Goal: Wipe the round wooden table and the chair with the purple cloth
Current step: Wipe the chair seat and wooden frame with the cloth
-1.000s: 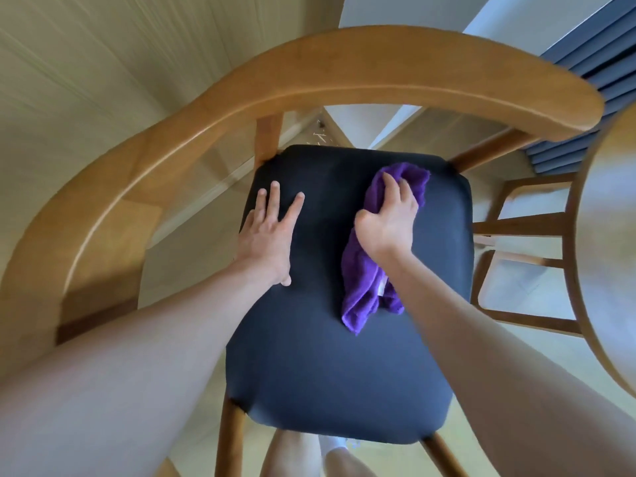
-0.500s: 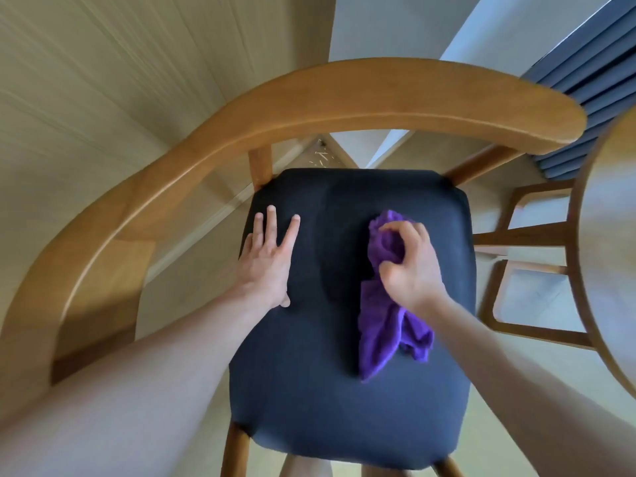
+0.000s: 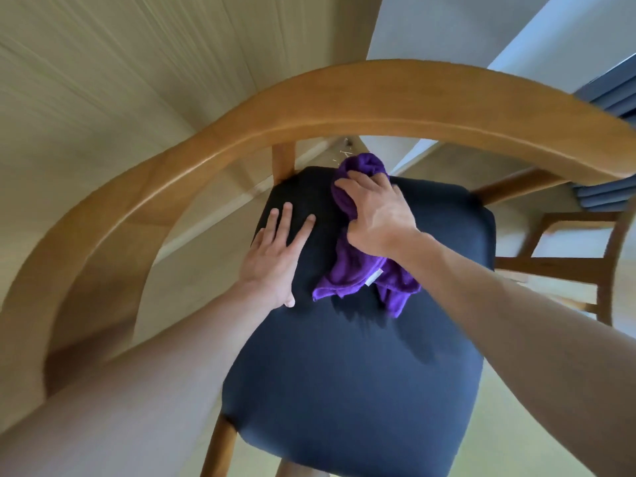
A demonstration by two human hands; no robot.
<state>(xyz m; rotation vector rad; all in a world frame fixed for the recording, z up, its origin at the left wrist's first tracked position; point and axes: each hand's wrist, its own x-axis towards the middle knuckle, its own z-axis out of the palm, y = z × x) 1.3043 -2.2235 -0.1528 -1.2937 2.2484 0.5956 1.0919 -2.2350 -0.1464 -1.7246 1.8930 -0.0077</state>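
Observation:
A wooden chair with a curved backrest (image 3: pixel 344 101) and a dark navy seat cushion (image 3: pixel 344 373) fills the view from above. My right hand (image 3: pixel 378 215) grips the bunched purple cloth (image 3: pixel 354 273) at the far edge of the seat, close under the backrest; the cloth's loose end trails toward me on the cushion. My left hand (image 3: pixel 275 259) rests flat on the cushion's left side with straight fingers, just left of the cloth. The round wooden table is not in view.
A second wooden chair frame (image 3: pixel 581 246) stands to the right. Pale wood flooring (image 3: pixel 103 80) surrounds the chair. A white wall and blue slatted blinds (image 3: pixel 616 87) lie at the upper right.
My right hand has pushed the cloth from the middle-right of the seat up and left to its far edge. The left hand stays flat on the seat. The view has shifted.

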